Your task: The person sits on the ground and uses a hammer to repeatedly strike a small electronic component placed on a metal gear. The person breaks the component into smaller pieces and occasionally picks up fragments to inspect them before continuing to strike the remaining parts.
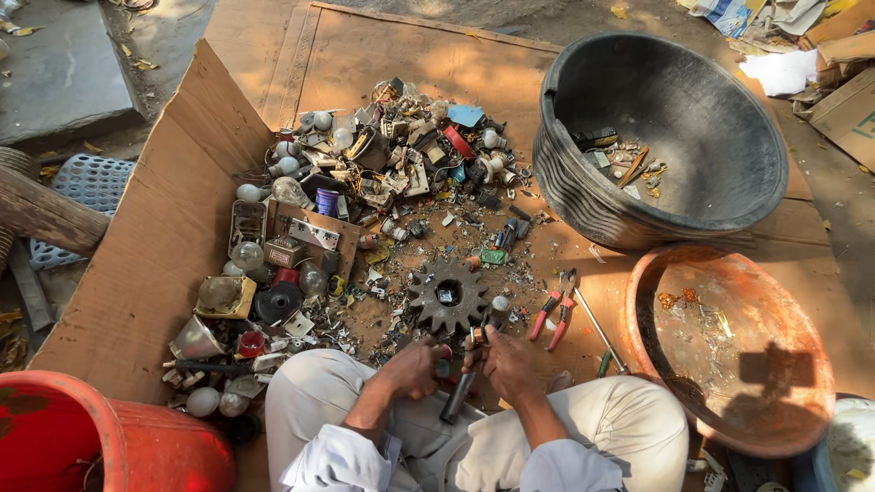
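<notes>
So the person is sitting on a big flattened sheet of brown cardboard [164, 228], legs apart, and everything is laid out so it can be got at without standing up. Both hands meet low in the middle of the frame. The left hand [415, 366] is curled shut around something small that I can't make out. The right hand [507, 361] is clamped on a dark, long-handled tool [463, 387], and its handle slants down between the knees, probably so the legs can steady it.

Right above the hands lies a rusty toothed metal gear wheel [447, 293], flat on the cardboard; it looks like it could serve as a little work surface. A pair of red-handled pliers [554, 314] sits just right of it, next to the right hand.

The heap of scrap, all old light bulbs, broken switches and bits of circuit [365, 182], fills the centre and left of the frame. The containers ring the right side: a big black ribbed tub [583, 196] at upper right with a few pieces in the bottom, and a worn orange-brown shallow basin [802, 346] at lower right holding some coppery scraps. So it looks sorted by kind. There's a red plastic bucket [137, 442] at lower left too.
</notes>
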